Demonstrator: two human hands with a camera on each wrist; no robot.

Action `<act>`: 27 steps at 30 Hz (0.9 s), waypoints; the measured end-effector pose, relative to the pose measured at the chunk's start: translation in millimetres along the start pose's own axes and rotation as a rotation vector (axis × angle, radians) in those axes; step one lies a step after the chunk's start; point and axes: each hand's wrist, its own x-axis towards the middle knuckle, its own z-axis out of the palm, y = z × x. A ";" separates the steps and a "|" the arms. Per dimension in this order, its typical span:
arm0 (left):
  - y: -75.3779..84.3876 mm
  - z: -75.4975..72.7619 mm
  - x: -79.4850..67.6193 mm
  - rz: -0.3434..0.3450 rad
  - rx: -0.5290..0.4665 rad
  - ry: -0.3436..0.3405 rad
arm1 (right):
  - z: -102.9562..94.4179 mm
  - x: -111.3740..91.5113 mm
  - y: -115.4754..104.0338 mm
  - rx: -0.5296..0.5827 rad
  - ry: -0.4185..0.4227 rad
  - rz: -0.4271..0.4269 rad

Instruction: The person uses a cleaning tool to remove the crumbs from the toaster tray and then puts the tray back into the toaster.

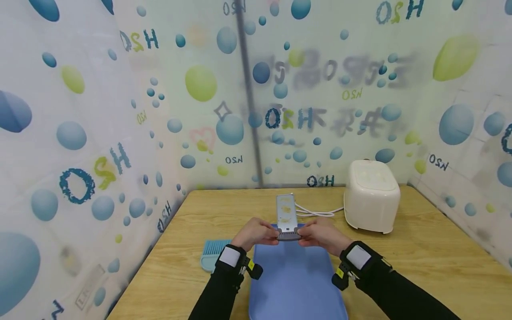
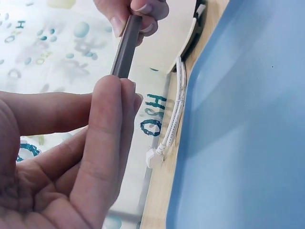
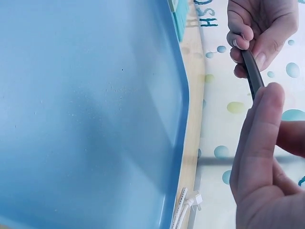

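Between both hands is a crumb tray [image 1: 286,213], a narrow metal plate with yellowish-brown residue on it and a grey edge handle [image 1: 289,236]. My left hand [image 1: 257,233] pinches one end of that handle between thumb and fingers. At the other end, the right hand [image 1: 323,234] pinches it the same way. In both wrist views the handle [image 2: 127,47] shows edge-on as a dark bar. The crumb tray is held above the far end of a blue tray [image 1: 296,280], whose surface carries small specks in the right wrist view.
A white toaster [image 1: 372,195] stands at the back right of the wooden table [image 1: 424,266]. Its white cord [image 1: 320,214] lies behind the blue tray, with a plug [image 2: 153,158] at the end. A light-blue comb-like brush [image 1: 214,253] lies left. Printed curtains surround the table.
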 end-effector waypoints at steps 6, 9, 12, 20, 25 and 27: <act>2.2 5.2 -1.1 0.017 -0.042 0.024 | -0.5 -4.4 0.1 0.026 0.011 -0.029; 2.1 10.3 -1.0 0.041 -0.075 0.040 | -0.8 -4.6 2.6 0.063 0.034 -0.048; 2.5 15.7 -0.3 0.053 -0.095 0.060 | -0.8 -4.1 5.1 0.108 0.046 -0.065; 5.6 33.6 0.0 0.044 -0.162 0.096 | -0.7 -5.0 8.9 0.206 0.171 -0.085; 8.4 45.9 1.0 0.033 -0.218 0.132 | -0.7 -5.1 11.4 0.194 0.260 -0.087; 9.4 50.2 0.9 0.040 -0.224 0.139 | -0.7 -5.1 11.7 0.198 0.285 -0.088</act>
